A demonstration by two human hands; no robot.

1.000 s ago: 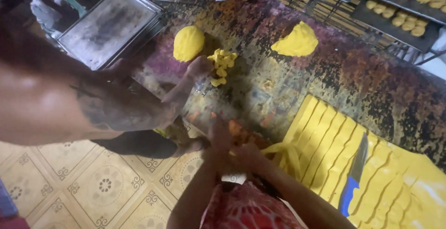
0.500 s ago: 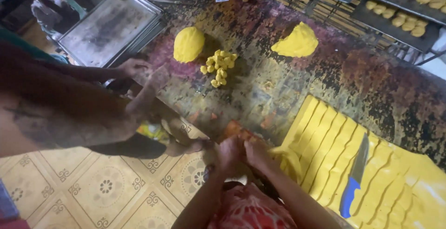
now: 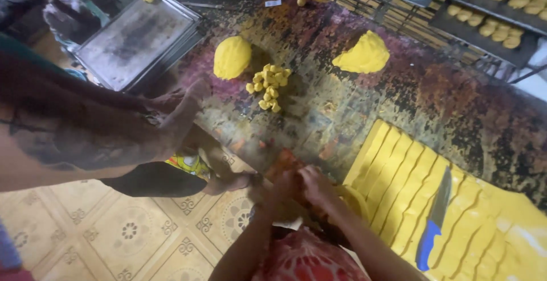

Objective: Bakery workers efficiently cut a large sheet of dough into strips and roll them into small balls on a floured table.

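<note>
My left hand [image 3: 181, 105], on a tattooed forearm coming in from the left, hovers open at the table's near-left edge and holds nothing. It is closest to a round yellow dough ball [image 3: 232, 57] and a pile of several small dough pieces [image 3: 269, 84]. My right hand is out of sight. A second person in red patterned cloth stands low in front of me. That person's two hands [image 3: 296, 184] are together at the table edge, beside a yellow dough slab cut into strips [image 3: 410, 184].
A blue-handled knife [image 3: 433, 224] lies on the strips. Another dough lump [image 3: 364, 54] sits at the back of the stained table [image 3: 456, 104]. A metal baking tray [image 3: 134, 39] lies far left. Racks with shaped dough pieces [image 3: 490, 1] stand behind. Tiled floor [image 3: 114, 235] and a foot [image 3: 228, 183] show below.
My left hand has drawn back from the small dough pieces toward the table's near-left edge. The other person's hands have stayed together at the table edge.
</note>
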